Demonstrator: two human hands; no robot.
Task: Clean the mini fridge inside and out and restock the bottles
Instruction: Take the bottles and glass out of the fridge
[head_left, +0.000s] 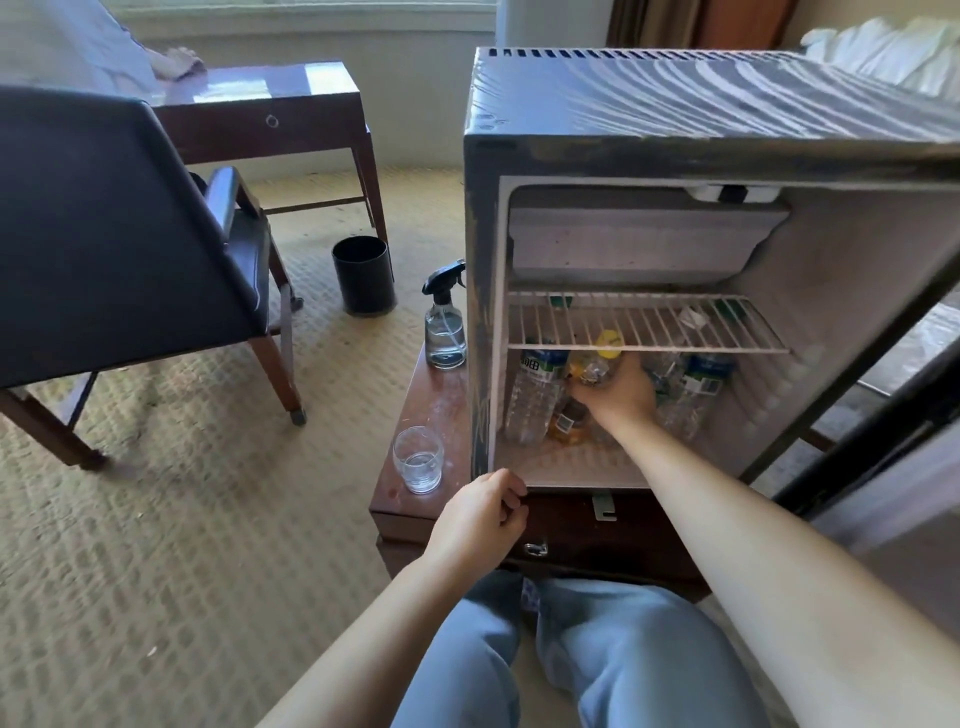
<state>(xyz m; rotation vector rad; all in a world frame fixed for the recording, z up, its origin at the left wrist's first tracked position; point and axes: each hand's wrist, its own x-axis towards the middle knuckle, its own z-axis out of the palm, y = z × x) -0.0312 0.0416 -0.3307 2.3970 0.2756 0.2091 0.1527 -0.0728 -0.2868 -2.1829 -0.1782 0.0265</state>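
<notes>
1. mini fridge (675, 114) stands open on a low wooden table (426, 405), and its top is streaked.
2. my right hand (615, 389) reaches into the lower compartment, under the wire shelf (644, 319), with its fingers curled round a yellow-capped bottle (605, 353).
3. a water bottle (535, 395) stands at the left of that compartment, more bottles sit to the right of my hand, and a small amber bottle (569, 423) is just below it.
4. my left hand (480, 519) is at the fridge's lower left front corner with its fingers curled; i cannot tell whether it grips the edge.
5. a spray bottle (445, 327) and a glass (418, 460) stand on the table, left of the fridge.
6. a black bin (363, 275) stands on the carpet near a dark chair (104, 234).
</notes>
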